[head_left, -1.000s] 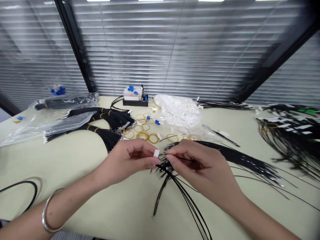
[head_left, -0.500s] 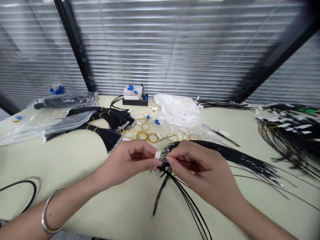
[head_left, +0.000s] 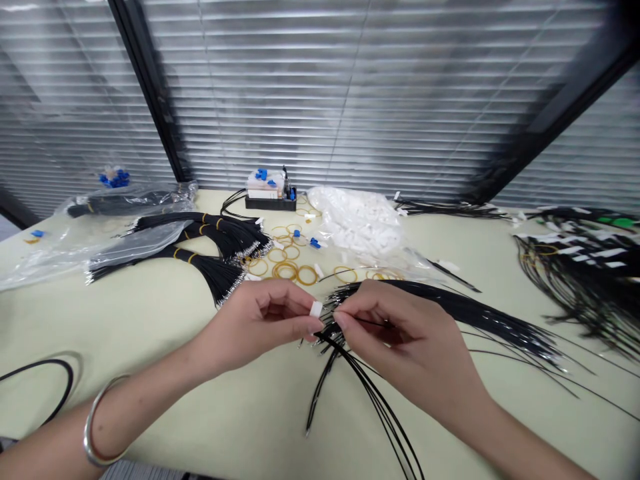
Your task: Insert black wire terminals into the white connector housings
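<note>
the left hand [head_left: 255, 327] is pinching one white plastic tag [head_left: 315, 309] between thumb and fingertips, right beside the black cables [head_left: 450, 305], thin and glossy, which the right hand [head_left: 405, 337] is gripping with pressed-together fingers. the cables are fanning across a pale green table [head_left: 150, 333], with two tied bundles [head_left: 225, 237] and many rubber bands [head_left: 286, 270] beyond, before slatted blinds [head_left: 300, 100].
</note>
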`<state>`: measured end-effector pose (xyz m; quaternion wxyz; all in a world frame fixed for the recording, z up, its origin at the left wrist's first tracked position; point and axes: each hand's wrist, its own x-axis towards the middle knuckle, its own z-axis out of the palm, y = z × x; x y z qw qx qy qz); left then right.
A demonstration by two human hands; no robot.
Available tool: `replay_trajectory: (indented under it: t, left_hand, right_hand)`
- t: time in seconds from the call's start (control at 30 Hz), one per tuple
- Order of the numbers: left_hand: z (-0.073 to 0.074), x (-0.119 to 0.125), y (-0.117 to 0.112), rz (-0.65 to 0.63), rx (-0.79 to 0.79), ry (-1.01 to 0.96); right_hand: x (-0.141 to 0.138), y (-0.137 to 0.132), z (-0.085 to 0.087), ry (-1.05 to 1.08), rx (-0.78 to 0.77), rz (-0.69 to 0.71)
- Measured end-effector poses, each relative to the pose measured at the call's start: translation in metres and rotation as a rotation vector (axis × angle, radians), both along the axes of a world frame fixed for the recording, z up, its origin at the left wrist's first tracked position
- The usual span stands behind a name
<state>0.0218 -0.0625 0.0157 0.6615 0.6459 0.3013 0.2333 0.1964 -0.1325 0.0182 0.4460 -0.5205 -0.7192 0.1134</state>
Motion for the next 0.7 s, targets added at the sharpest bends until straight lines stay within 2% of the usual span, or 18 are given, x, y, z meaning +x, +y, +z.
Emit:
replay_trajectory:
  t: [0.7]
  left_hand:
    - [-0.001,-0.0009,0.0007,-0.035,0.015,0.001]
  right_hand:
    - [-0.0003,-0.0006,-0.0004,-0.016,0.021,-0.006]
